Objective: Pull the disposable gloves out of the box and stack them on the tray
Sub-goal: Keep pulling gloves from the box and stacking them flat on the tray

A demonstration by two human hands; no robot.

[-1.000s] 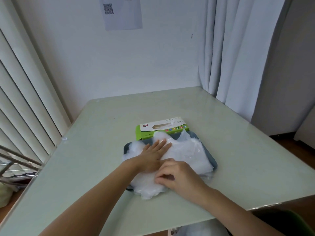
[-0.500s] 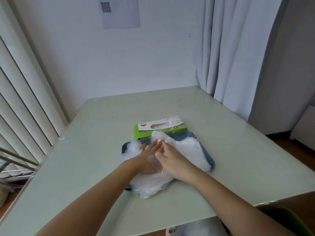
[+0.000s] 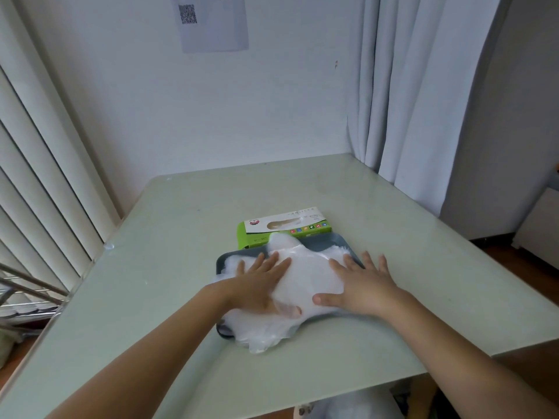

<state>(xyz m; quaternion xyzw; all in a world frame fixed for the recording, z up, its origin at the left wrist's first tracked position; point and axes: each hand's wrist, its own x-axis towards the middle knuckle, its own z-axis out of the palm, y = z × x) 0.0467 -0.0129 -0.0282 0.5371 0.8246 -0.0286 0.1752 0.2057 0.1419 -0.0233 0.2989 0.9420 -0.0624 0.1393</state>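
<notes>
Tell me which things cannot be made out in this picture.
Head view:
Floor of the dark grey plastic tray: covered by the pile of translucent plastic gloves, the left hand and the right hand.
Number of gloves: thin layers merge.
Inside of the green and white cardboard box: slot too small; print unreadable.
Top of the white paper sheet on the wall: cut off by the upper edge.

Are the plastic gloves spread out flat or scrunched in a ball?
Spread out. The gloves lie wide across the tray, left hand and right hand pressing them flat; their near edge spills over the tray's front.
</notes>
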